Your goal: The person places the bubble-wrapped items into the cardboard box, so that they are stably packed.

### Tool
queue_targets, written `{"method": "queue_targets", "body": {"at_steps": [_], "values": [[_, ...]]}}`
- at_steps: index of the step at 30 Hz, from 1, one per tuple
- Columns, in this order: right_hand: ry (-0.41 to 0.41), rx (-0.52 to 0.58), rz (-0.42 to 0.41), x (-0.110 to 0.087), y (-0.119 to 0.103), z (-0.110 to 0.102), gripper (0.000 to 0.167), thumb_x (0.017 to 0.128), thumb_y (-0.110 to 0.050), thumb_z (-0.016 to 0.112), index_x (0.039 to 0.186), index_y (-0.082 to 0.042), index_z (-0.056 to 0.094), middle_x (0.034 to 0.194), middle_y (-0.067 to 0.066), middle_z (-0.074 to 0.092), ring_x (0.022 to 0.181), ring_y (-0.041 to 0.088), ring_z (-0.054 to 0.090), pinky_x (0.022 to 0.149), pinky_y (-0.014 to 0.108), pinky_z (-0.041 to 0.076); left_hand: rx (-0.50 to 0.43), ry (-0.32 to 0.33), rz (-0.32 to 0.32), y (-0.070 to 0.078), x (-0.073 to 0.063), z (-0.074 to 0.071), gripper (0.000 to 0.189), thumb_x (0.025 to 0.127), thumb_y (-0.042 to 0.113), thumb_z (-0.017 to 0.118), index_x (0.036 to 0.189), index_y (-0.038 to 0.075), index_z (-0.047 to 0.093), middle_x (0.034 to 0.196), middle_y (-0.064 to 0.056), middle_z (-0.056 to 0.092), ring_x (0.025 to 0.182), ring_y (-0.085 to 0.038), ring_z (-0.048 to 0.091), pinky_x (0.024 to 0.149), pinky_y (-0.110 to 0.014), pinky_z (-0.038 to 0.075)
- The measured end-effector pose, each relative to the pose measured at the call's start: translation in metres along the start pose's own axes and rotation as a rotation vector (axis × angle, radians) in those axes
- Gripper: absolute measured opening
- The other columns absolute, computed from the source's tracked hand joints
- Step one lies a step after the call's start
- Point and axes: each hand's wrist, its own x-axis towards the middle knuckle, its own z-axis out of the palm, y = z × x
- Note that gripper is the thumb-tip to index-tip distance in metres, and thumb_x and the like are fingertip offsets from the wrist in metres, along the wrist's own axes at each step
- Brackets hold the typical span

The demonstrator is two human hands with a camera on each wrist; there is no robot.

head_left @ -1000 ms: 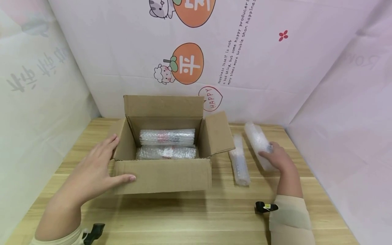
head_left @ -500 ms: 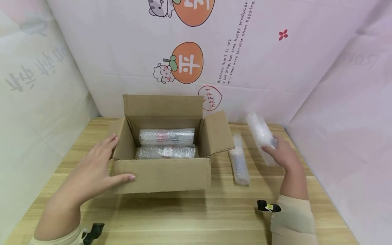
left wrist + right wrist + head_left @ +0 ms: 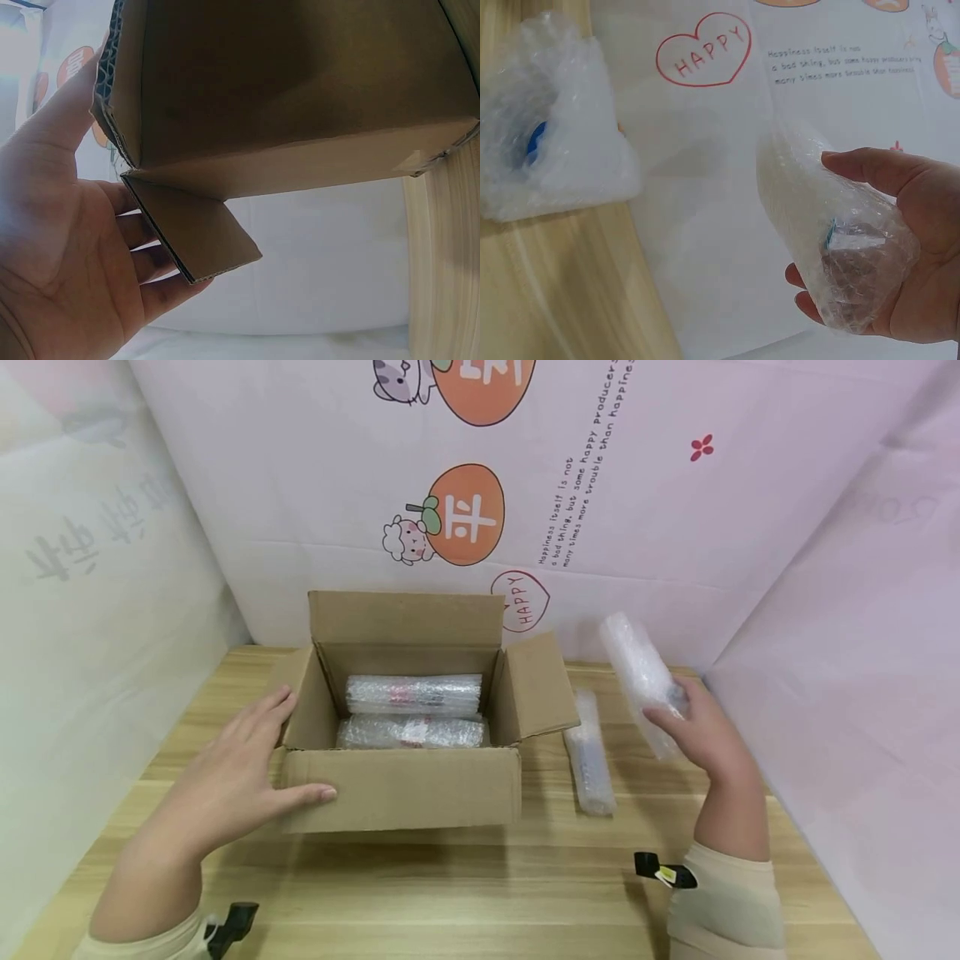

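My right hand point(image 3: 708, 731) grips the near end of a long bubble-wrapped package point(image 3: 637, 664), held tilted over the table's right side. In the right wrist view, thumb and fingers curl round that package point(image 3: 795, 187); what is inside is hard to make out. At an open cardboard box point(image 3: 405, 792), my left hand point(image 3: 217, 777) rests on the near left corner. Its thumb lies along the front flap, and its fairly straight fingers lie behind the side flap point(image 3: 195, 229). Inside the box, two bubble-wrapped packages lie crosswise, a back one point(image 3: 412, 693) and a front one point(image 3: 412, 732).
Another bubble-wrapped package point(image 3: 591, 760) lies on the wooden table point(image 3: 420, 893), right of the box. The box's right flap point(image 3: 542, 685) sticks outward toward it. White printed sheets point(image 3: 637, 510) enclose the back and both sides.
My right hand has lifted the bubble-wrapped package off the table and shifted slightly right, its far end rising. My left hand and the box have stayed in place.
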Motion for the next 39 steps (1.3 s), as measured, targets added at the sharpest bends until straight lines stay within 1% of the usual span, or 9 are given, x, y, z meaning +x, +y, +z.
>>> {"method": "queue_targets", "body": {"at_steps": [5, 8, 15, 19, 26, 28, 32, 36, 39], "values": [[-0.026, -0.029, 0.024, 0.0, -0.018, -0.007, 0.086, 0.096, -0.048, 0.057, 0.157, -0.003, 0.016, 0.152, 0.03, 0.029, 0.134, 0.049, 0.035, 0.103, 0.068, 0.034, 0.002, 0.001, -0.003, 0.001, 0.001, -0.001, 0.122, 0.07, 0.078, 0.067, 0.159, 0.013, 0.015, 0.165, -0.008, 0.013, 0.146, -0.045, 0.022, 0.11, -0.07, 0.025], [-0.047, -0.041, 0.016, 0.001, -0.029, -0.012, 0.088, 0.096, -0.05, 0.056, 0.158, -0.005, 0.012, 0.154, 0.03, 0.026, 0.136, 0.049, 0.033, 0.104, 0.068, 0.033, -0.003, 0.0, -0.002, 0.002, 0.0, -0.002, 0.122, 0.07, 0.077, 0.067, 0.159, 0.012, 0.014, 0.165, -0.008, 0.013, 0.146, -0.045, 0.021, 0.11, -0.07, 0.025], [-0.068, -0.042, -0.053, 0.012, -0.057, -0.025, 0.082, 0.095, -0.047, 0.059, 0.155, -0.006, 0.021, 0.151, 0.025, 0.033, 0.13, 0.042, 0.041, 0.101, 0.063, 0.039, -0.001, 0.005, 0.005, 0.001, 0.0, -0.001, 0.121, 0.07, 0.077, 0.068, 0.158, 0.012, 0.015, 0.165, -0.008, 0.013, 0.146, -0.045, 0.022, 0.11, -0.07, 0.025], [-0.093, -0.028, -0.066, 0.02, -0.073, -0.034, 0.081, 0.095, -0.047, 0.06, 0.155, -0.008, 0.023, 0.151, 0.022, 0.034, 0.129, 0.039, 0.042, 0.101, 0.062, 0.04, 0.004, 0.003, 0.001, 0.001, 0.001, -0.001, 0.122, 0.07, 0.077, 0.067, 0.159, 0.013, 0.015, 0.165, -0.008, 0.013, 0.145, -0.045, 0.022, 0.109, -0.071, 0.025], [-0.089, -0.044, -0.1, 0.027, -0.099, -0.047, 0.081, 0.094, -0.048, 0.062, 0.155, -0.011, 0.025, 0.15, 0.018, 0.036, 0.129, 0.035, 0.041, 0.104, 0.059, 0.037, 0.015, 0.001, -0.003, 0.0, 0.002, 0.0, 0.122, 0.069, 0.079, 0.066, 0.159, 0.013, 0.015, 0.165, -0.008, 0.013, 0.145, -0.045, 0.023, 0.109, -0.071, 0.025], [-0.088, -0.046, -0.126, 0.029, -0.108, -0.049, 0.078, 0.094, -0.046, 0.063, 0.155, -0.015, 0.027, 0.148, 0.016, 0.039, 0.126, 0.034, 0.044, 0.103, 0.057, 0.038, 0.015, 0.003, -0.001, 0.0, 0.002, 0.0, 0.122, 0.07, 0.079, 0.066, 0.159, 0.013, 0.015, 0.165, -0.008, 0.013, 0.145, -0.045, 0.023, 0.11, -0.07, 0.025], [-0.1, -0.057, -0.142, 0.031, -0.127, -0.053, 0.075, 0.093, -0.046, 0.063, 0.154, -0.02, 0.029, 0.143, 0.013, 0.043, 0.12, 0.032, 0.048, 0.098, 0.054, 0.041, 0.012, 0.006, 0.007, 0.0, 0.002, 0.001, 0.122, 0.07, 0.078, 0.067, 0.159, 0.012, 0.014, 0.165, -0.009, 0.013, 0.146, -0.045, 0.022, 0.111, -0.069, 0.024], [-0.135, -0.056, -0.144, 0.036, -0.144, -0.055, 0.074, 0.093, -0.046, 0.063, 0.153, -0.019, 0.029, 0.142, 0.012, 0.044, 0.123, 0.03, 0.047, 0.1, 0.052, 0.04, 0.013, 0.012, 0.016, -0.001, 0.002, 0.001, 0.122, 0.07, 0.078, 0.067, 0.159, 0.012, 0.014, 0.165, -0.01, 0.014, 0.145, -0.045, 0.022, 0.113, -0.067, 0.023], [-0.162, -0.055, -0.174, 0.041, -0.157, -0.055, 0.072, 0.093, -0.045, 0.064, 0.152, -0.018, 0.032, 0.141, 0.01, 0.045, 0.124, 0.029, 0.047, 0.102, 0.051, 0.039, 0.013, 0.014, 0.026, -0.002, 0.002, 0.0, 0.122, 0.071, 0.078, 0.067, 0.158, 0.01, 0.015, 0.164, -0.012, 0.015, 0.144, -0.047, 0.023, 0.112, -0.068, 0.024]]}}
